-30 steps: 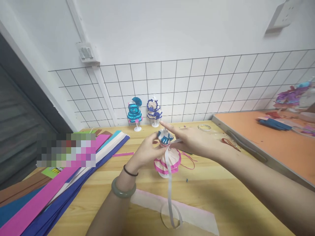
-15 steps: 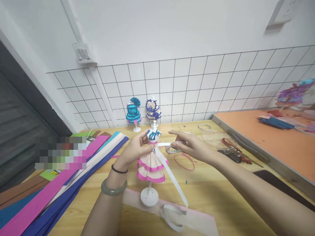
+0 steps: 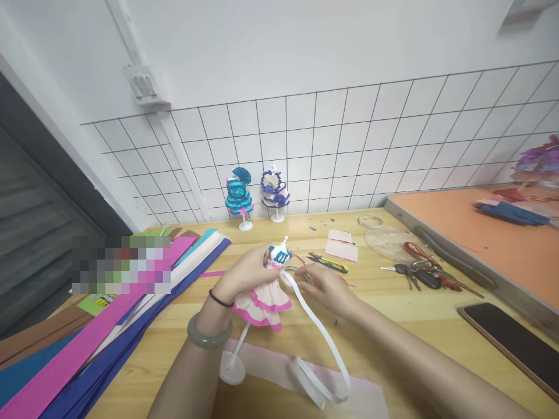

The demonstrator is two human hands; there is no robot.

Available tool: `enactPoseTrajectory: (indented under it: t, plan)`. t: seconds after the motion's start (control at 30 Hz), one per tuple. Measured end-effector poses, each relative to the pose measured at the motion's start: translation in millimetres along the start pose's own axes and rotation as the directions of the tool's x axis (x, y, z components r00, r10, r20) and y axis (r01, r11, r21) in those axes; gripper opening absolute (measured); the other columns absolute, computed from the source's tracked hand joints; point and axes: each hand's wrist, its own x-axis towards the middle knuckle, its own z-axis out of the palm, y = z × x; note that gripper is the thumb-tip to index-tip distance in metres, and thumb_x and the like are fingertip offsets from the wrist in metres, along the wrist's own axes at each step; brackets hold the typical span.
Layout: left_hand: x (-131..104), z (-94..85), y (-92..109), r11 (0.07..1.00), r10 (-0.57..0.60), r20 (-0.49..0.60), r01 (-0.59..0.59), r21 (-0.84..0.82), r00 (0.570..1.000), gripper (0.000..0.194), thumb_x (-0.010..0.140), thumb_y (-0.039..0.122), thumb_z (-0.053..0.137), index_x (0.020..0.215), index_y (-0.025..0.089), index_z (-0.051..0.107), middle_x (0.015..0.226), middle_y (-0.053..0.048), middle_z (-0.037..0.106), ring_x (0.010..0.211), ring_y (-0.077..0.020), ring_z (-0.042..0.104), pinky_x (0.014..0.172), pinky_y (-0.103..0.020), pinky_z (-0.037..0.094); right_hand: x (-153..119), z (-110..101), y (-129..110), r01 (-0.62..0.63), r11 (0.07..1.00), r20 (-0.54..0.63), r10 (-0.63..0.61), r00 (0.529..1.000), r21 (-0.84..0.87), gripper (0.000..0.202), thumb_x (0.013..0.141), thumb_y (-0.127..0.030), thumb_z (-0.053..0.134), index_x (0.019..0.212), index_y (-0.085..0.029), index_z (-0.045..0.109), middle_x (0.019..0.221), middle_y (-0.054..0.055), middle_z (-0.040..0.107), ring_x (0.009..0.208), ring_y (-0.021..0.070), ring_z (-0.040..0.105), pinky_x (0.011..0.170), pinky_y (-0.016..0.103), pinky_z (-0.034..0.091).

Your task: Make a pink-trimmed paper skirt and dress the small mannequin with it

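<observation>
My left hand (image 3: 248, 270) is wrapped round the waist of a small dress-form doll stand (image 3: 264, 305) in a cream paper skirt with pink edges and a blue-and-white top. The stand leans, its round white base down to the left. A white ribbon (image 3: 325, 334) runs from the waist in a loose loop down to a coil near the table's front. Close to the waist, at the right, my right hand (image 3: 325, 288) has its fingers closed on the ribbon's upper part; the fingertips are partly hidden. A cream paper strip (image 3: 362, 396) lies beneath.
Paper strips (image 3: 109, 326) are heaped at left. Two finished dress forms, teal (image 3: 239, 198) and navy-and-cream (image 3: 275, 189), stand at the back. A yellow-green cutter (image 3: 334, 265), keys (image 3: 425, 273), a phone (image 3: 510, 343) and a raised orange board (image 3: 476, 227) are on the right.
The doll stand has tipped, its top going right and its base left. My right hand has come in closer to the waist, and the stretched ribbon is now slack and looped.
</observation>
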Motion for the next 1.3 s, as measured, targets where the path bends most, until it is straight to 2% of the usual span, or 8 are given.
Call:
enactPoseTrajectory:
  t: [0.17, 0.37, 0.63, 0.83, 0.93, 1.03, 1.17, 1.3]
  plan:
    - [0, 1.2, -3, 1.0, 0.021, 0.015, -0.021, 0.007, 1.0, 0.014, 0.068, 0.024, 0.057, 0.08, 0.017, 0.055, 0.07, 0.001, 0.052, 0.064, -0.0129, 0.046, 0.056, -0.023, 0.037, -10, -4, -30, -0.106, 0.907, 0.114, 0.064, 0.991, 0.409, 0.041, 0.088, -0.05, 0.044, 0.076, -0.016, 0.063, 0.076, 0.004, 0.063, 0.073, 0.0163, 0.057, 0.068, 0.028, 0.043]
    - [-1, -0.3, -4, 0.999, 0.015, 0.054, -0.014, -0.03, 0.998, 0.019, 0.07, 0.027, 0.056, 0.086, 0.016, 0.058, 0.077, -0.001, 0.058, 0.069, -0.0147, 0.052, 0.057, -0.024, 0.04, -9, 1, -30, -0.216, 0.859, 0.162, 0.158, 0.974, 0.465, 0.038, 0.074, -0.053, 0.063, 0.072, -0.016, 0.058, 0.058, -0.004, 0.049, 0.052, 0.0087, 0.04, 0.051, 0.022, 0.031]
    - [-7, -11.7, 10, 0.989, 0.106, 0.142, -0.089, -0.12, 0.984, 0.027, 0.074, 0.024, 0.053, 0.1, 0.016, 0.055, 0.093, -0.004, 0.062, 0.084, -0.0173, 0.056, 0.07, -0.026, 0.045, -3, -20, 7, -0.194, 0.938, 0.094, 0.174, 0.98, 0.287, 0.039, 0.076, -0.053, 0.058, 0.067, -0.015, 0.062, 0.048, -0.006, 0.043, 0.042, 0.0068, 0.034, 0.042, 0.021, 0.025]
    - [-9, -15.2, 11, 0.994, 0.106, 0.072, -0.107, 0.014, 0.992, 0.017, 0.072, 0.023, 0.05, 0.088, 0.018, 0.054, 0.082, 0.0, 0.058, 0.072, -0.0141, 0.051, 0.058, -0.023, 0.039, -7, -33, 17, -0.249, 0.932, 0.112, 0.226, 0.968, 0.265, 0.037, 0.079, -0.044, 0.057, 0.101, -0.015, 0.068, 0.055, -0.002, 0.058, 0.044, 0.0109, 0.045, 0.041, 0.024, 0.035]
    - [-9, -15.3, 8, 0.994, 0.092, 0.049, -0.095, 0.06, 0.995, 0.013, 0.072, 0.025, 0.051, 0.084, 0.018, 0.052, 0.076, 0.001, 0.055, 0.065, -0.013, 0.048, 0.054, -0.022, 0.036, -23, -26, 15, -0.198, 0.963, -0.053, 0.211, 0.976, 0.183, 0.035, 0.082, -0.039, 0.055, 0.105, -0.016, 0.064, 0.074, 0.005, 0.066, 0.057, 0.015, 0.055, 0.051, 0.029, 0.046]
    - [-9, -15.2, 6, 0.993, 0.08, 0.033, -0.082, 0.08, 0.996, 0.015, 0.072, 0.029, 0.053, 0.082, 0.019, 0.051, 0.075, 0.002, 0.053, 0.064, -0.0129, 0.047, 0.054, -0.022, 0.036, -51, -15, 1, -0.007, 0.997, -0.214, 0.024, 0.977, 0.079, 0.023, 0.087, -0.033, 0.05, 0.1, -0.018, 0.063, 0.097, 0.011, 0.067, 0.073, 0.0182, 0.061, 0.065, 0.033, 0.05]
    - [-10, -15.1, 4, 0.992, 0.07, 0.016, -0.071, 0.101, 0.997, 0.016, 0.072, 0.031, 0.054, 0.084, 0.02, 0.053, 0.074, 0.001, 0.055, 0.065, -0.0143, 0.048, 0.055, -0.024, 0.036, -91, -6, -12, 0.208, 0.978, -0.105, -0.206, 0.973, 0.01, 0.018, 0.091, -0.022, 0.045, 0.09, -0.022, 0.063, 0.083, 0.009, 0.067, 0.079, 0.0182, 0.062, 0.07, 0.032, 0.051]
    - [-11, -16.8, 5, 0.994, 0.069, -0.007, -0.068, 0.085, 0.998, 0.02, 0.071, 0.031, 0.055, 0.087, 0.02, 0.056, 0.076, -0.001, 0.059, 0.067, -0.0166, 0.052, 0.059, -0.026, 0.04, -108, -16, 11, 0.045, 0.996, -0.133, -0.055, 0.99, -0.083, 0.023, 0.091, -0.026, 0.043, 0.087, -0.022, 0.064, 0.083, 0.009, 0.069, 0.078, 0.0194, 0.065, 0.07, 0.032, 0.052]
